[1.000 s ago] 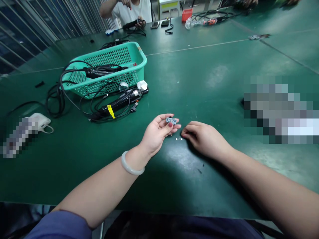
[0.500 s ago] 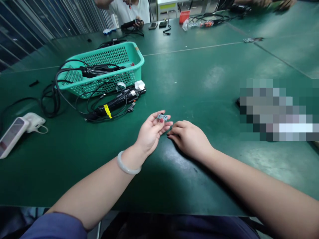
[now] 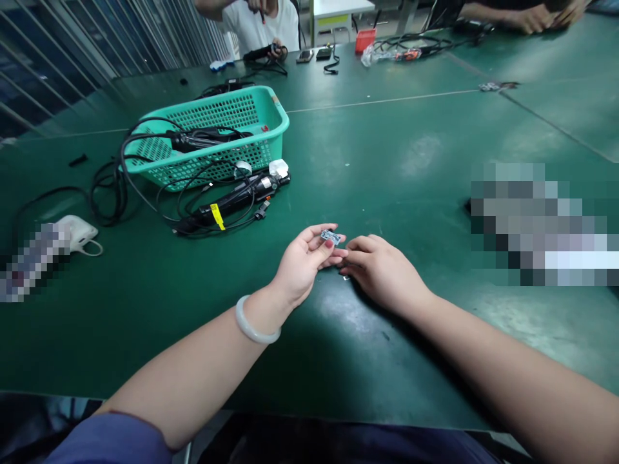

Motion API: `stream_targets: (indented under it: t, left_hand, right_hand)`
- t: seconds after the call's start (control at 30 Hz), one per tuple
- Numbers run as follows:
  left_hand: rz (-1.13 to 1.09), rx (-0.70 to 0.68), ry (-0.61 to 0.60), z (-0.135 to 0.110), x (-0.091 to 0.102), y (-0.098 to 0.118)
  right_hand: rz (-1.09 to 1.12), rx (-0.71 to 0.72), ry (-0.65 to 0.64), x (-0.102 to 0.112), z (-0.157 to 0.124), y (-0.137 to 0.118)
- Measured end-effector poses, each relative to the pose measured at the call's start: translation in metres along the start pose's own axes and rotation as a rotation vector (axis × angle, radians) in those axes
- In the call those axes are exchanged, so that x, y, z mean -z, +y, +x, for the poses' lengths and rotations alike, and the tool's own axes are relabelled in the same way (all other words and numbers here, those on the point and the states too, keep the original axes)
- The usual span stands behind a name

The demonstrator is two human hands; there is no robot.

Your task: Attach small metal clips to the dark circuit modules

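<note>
My left hand (image 3: 302, 264) is closed, pinching a small blue-and-white circuit board (image 3: 331, 238) between thumb and fingers just above the green table. Beside it on the right, my right hand (image 3: 382, 270) has its fingers curled together, the tips close to my left fingertips. A tiny pale piece (image 3: 346, 278) shows at the right fingertips; its kind is too small to make out. A pale bangle (image 3: 254, 325) circles my left wrist.
A turquoise basket (image 3: 213, 158) holds black corded tools. In front lies a black electric screwdriver (image 3: 242, 196) with a yellow tag. A white device (image 3: 77, 233) is at left and a blurred-out object (image 3: 541, 225) at right. Two people work across the table.
The view has shifted, so things sit slightly further right. My right fingertips have come closer to my left fingers, and a tiny pale piece now shows beneath them.
</note>
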State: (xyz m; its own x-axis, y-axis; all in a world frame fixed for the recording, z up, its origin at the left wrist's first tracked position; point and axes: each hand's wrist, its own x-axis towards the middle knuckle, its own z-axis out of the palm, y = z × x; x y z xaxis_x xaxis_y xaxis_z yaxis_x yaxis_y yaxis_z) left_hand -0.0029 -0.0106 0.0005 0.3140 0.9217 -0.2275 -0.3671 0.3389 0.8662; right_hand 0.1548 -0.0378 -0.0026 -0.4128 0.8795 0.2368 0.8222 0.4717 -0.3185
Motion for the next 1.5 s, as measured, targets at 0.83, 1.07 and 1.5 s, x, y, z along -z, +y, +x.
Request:
stream_targets:
  t: [0.83,1.07,1.5]
  left_hand:
    - [0.097,0.076,-0.352,-0.007,0.001,-0.003]
    - [0.071,0.152,-0.413,-0.009,0.001,-0.003]
    - [0.004,0.175,-0.392,-0.010,0.001,-0.001]
  right_hand:
    - [0.338,0.152,0.383,0.030,-0.006,0.008]
    - [0.364,0.205,0.349,0.030,-0.007,0.004]
    - [0.394,0.079,0.361,0.033,-0.009,0.007]
